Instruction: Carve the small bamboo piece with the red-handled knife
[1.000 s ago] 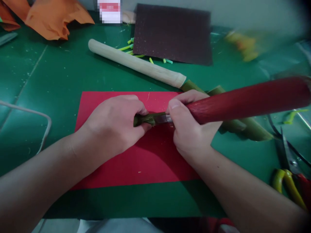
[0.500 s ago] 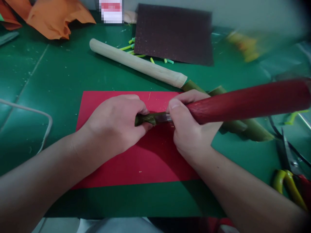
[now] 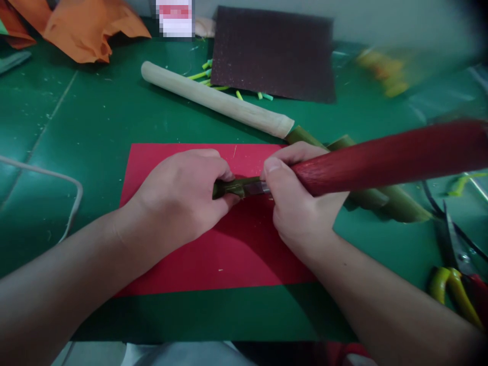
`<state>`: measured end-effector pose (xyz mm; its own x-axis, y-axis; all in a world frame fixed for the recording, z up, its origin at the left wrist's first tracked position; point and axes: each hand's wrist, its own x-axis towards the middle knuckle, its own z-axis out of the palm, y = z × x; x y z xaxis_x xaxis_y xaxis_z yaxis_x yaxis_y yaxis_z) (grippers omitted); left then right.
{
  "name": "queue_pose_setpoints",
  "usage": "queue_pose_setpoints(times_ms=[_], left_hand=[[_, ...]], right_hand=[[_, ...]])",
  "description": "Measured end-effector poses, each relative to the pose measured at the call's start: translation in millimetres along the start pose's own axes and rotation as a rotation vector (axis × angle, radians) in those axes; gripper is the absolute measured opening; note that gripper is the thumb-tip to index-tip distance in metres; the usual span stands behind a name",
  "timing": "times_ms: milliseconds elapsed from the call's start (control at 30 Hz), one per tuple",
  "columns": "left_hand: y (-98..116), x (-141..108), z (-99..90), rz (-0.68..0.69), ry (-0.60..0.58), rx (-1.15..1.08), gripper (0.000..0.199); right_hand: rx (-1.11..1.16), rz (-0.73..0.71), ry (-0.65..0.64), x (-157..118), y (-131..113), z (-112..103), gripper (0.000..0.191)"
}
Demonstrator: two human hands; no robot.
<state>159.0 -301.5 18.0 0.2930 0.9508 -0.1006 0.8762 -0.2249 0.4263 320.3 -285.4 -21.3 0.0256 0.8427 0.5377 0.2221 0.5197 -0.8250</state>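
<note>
My left hand (image 3: 183, 190) is closed around a short dark green bamboo piece (image 3: 231, 188), pinching its end between thumb and fingers. My right hand (image 3: 297, 190) grips a knife with a thick red handle (image 3: 389, 157) that slants up toward the right edge. The knife's short metal blade (image 3: 260, 187) shows between the two hands and lies against the bamboo. Part of the bamboo is hidden inside my left fist. Both hands are above a red sheet (image 3: 213, 264) lying on the green table (image 3: 183, 320).
A pale peeled stick (image 3: 217, 99) lies behind my hands, with green bamboo strips (image 3: 400, 202) to the right. Scissors with yellow handles (image 3: 457, 290) rest at the right. Farther back are a dark brown sheet (image 3: 272, 53) and orange paper (image 3: 84, 30). A white cord (image 3: 49, 173) lies left.
The red handle's far end has tipped slightly upward, and a little more of the blade shows. Both hands keep their hold in nearly the same place.
</note>
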Motion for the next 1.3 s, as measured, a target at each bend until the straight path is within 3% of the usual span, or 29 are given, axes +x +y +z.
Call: queue_pose_setpoints(times_ms=[900, 1100, 1300], left_hand=[[1.2, 0.2, 0.5, -0.005, 0.014, -0.041, 0.019], [0.8, 0.2, 0.1, -0.02, -0.001, -0.063, 0.018], [1.2, 1.4, -0.1, -0.014, 0.02, -0.052, 0.019]], right_hand=[[0.022, 0.008, 0.05, -1.8, 0.7, 2.3, 0.022], [0.072, -0.004, -0.017, -0.3, -0.5, 0.2, 0.026], [0.063, 0.011, 0.033, -2.4, -0.1, 0.1, 0.022]])
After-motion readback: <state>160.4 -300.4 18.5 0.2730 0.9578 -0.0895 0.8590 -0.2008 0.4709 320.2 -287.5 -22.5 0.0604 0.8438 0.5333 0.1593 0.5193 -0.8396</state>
